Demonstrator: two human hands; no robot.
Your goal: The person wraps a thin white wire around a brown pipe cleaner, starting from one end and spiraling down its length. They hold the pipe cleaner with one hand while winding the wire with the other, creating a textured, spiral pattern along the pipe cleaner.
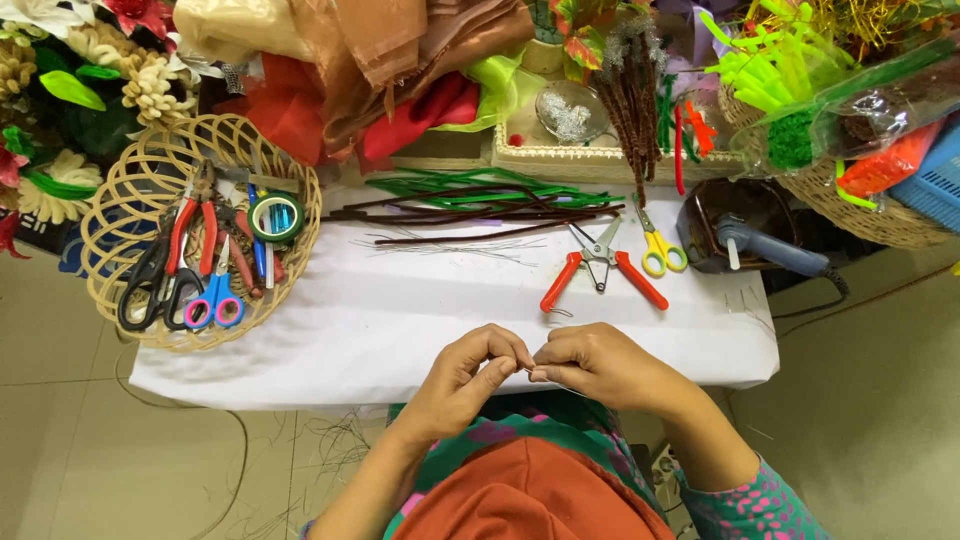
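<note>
where both hands' fingers (508,362) pinch: thin wire (560,385) (lying left-right)

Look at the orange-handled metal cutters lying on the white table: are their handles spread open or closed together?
Spread open. The orange-handled metal cutters lie flat on the white table, their two handles splayed apart in a V toward the person.

We are in a craft workshop for artificial flowers. Just beyond our pinched fingertips lies a white-covered worktable (400,340), with red-handled wire cutters (600,268) and yellow scissors (660,250) close ahead. Farther out lie green and brown chenille stems (480,205). Off to the left a woven basket (120,215) holds pliers, scissors and green floral tape (277,217); to the right sits a glue gun (775,250). Fabric (400,50) and finished flowers (90,70) crowd the far edge.
</note>
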